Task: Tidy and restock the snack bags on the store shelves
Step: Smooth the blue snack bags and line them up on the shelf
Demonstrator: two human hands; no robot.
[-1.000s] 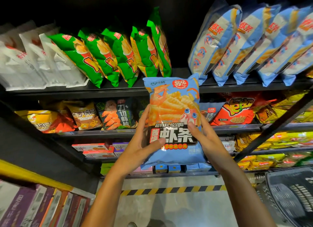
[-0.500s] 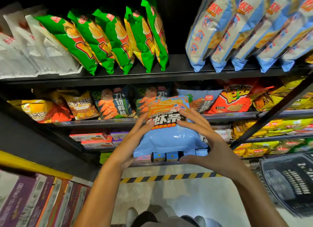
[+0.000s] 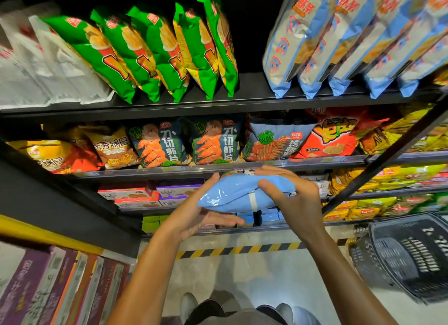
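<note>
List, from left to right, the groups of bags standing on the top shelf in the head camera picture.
White plastic bags → shiny green snack bags → a dark empty gap → pale blue and white snack bags.

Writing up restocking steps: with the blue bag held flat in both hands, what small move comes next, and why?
Probably tip the blue bag upright and lift it toward the gap on the top shelf, beside the matching blue bags. The right hand grips it; the left hand supports it underneath.
</note>
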